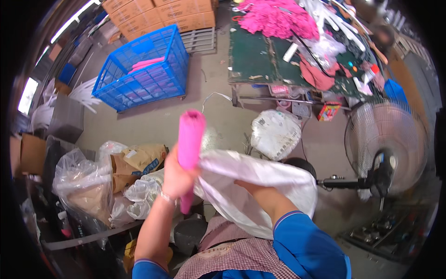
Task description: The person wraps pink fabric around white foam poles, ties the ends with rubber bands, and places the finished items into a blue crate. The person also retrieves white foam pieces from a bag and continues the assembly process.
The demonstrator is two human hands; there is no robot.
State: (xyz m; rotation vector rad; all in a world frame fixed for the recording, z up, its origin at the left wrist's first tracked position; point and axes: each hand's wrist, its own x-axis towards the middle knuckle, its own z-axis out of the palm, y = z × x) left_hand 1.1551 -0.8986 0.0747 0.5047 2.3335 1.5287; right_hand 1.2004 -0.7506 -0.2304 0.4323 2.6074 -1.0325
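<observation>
A long pink tube (pixel 191 139) stands nearly upright in my left hand (pixel 177 176), whose fingers are wrapped round it. Its upper end shows a dark hole, and its lower end sticks out below my hand beside the wrist. Against that hand lies the edge of a white sack (pixel 288 186), spread wide in front of my apron; whether the hand grips this edge too, I cannot tell. My right hand (pixel 245 187) reaches into the mouth of the sack. The cloth and shadow hide its fingers and anything they hold.
Ahead left stands a blue plastic crate (pixel 139 88) with pink tubes in it, before stacked cartons (pixel 162 16). A green table (pixel 251 51) bears a pink heap (pixel 278 18). A fan (pixel 388 149) stands right, a white-covered stool (pixel 276 134) ahead, plastic bags (pixel 83 186) left.
</observation>
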